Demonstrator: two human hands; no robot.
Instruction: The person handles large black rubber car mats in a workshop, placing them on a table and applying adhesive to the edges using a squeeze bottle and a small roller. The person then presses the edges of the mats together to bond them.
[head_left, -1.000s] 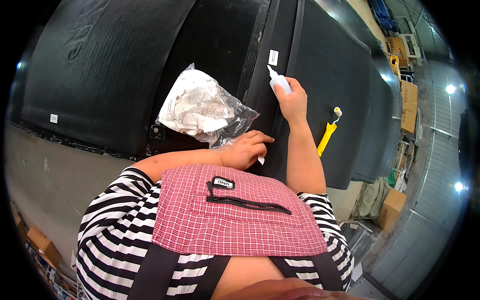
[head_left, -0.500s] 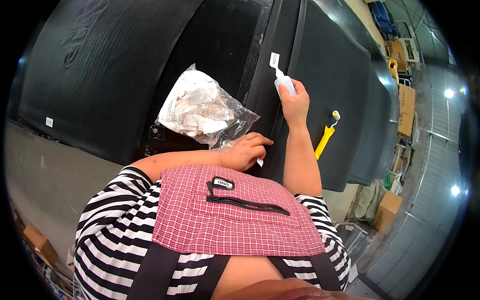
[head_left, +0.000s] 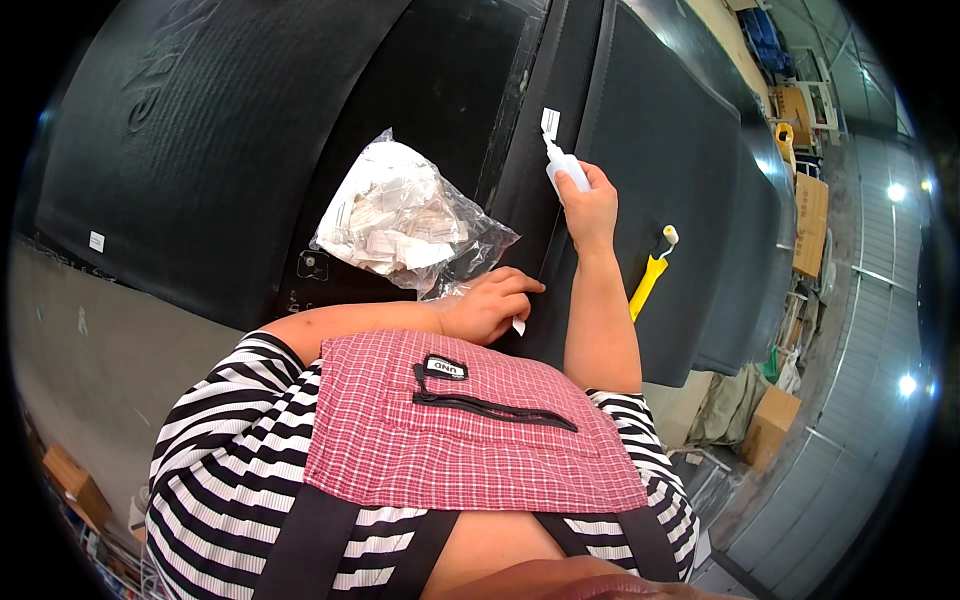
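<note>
The right hand (head_left: 590,205) gripped a white bottle (head_left: 562,167) at a label (head_left: 549,122); the left hand (head_left: 490,305), loosely curled, pinched a paper slip (head_left: 519,326).

Bright, even light fills the place, coming from round ceiling lamps (head_left: 897,192) on the right that flare white. Shadows are soft. The black moulded panel (head_left: 200,150) shows a dull sheen. Edges bow hard toward a dark rim, and the far shelving looks slightly blurred, perhaps.
</note>
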